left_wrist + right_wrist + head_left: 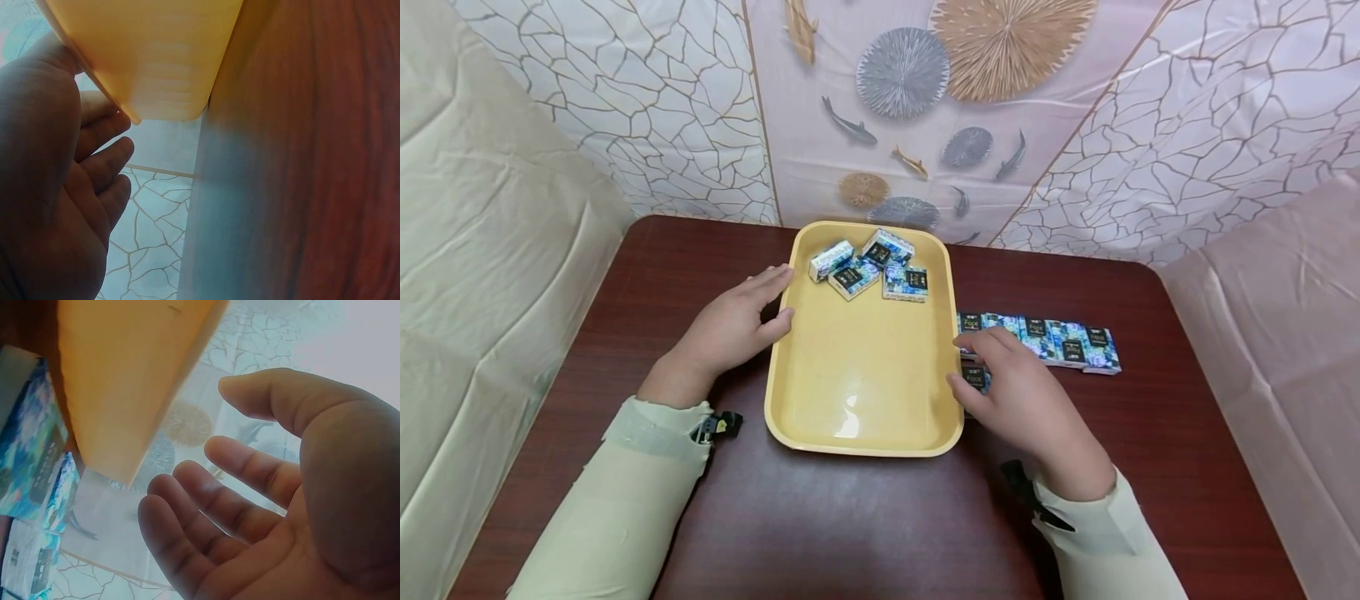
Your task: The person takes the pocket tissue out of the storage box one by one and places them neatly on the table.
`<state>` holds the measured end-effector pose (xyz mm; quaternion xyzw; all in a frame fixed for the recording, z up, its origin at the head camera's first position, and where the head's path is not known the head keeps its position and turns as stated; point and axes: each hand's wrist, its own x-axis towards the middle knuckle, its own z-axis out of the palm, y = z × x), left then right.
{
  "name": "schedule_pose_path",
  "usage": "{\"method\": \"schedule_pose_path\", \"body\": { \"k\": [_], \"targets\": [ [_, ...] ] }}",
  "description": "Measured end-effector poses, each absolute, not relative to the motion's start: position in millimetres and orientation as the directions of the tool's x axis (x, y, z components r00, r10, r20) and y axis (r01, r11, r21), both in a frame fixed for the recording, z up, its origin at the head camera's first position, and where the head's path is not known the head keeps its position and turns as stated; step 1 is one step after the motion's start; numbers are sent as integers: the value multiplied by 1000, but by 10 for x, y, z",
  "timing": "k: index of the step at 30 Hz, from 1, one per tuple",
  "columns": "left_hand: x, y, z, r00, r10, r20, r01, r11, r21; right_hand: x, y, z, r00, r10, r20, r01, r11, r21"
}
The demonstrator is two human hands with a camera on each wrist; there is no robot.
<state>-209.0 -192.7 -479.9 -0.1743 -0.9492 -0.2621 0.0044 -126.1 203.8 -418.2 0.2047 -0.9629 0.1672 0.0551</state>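
While the left fingers touch the tray, packets show labels starting "F".

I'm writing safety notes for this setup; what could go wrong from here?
The loose packs bunched at the far end could slide if the yellow tray tips. The row of packs lies close by its right side, so a rightward shift might bump them.

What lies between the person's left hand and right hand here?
The yellow tray, holding four blue-patterned packs near its far end, lies between the left hand and the right hand; the head view shows this.
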Motion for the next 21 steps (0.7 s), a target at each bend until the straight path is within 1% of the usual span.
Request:
{"method": "schedule_pose_path", "body": {
  "k": [6,21],
  "targets": [
    [-2095,-1933,-4801,-939,330,92,331,803,496,-1317,2000,-4127,-905,-376,198,-423,844,-330],
    [-2096,-1936,-4803,-938,331,104,337,797,501,-1462,1867,-4042,-934,-303,191,-355,856,-376]
  ]
}}
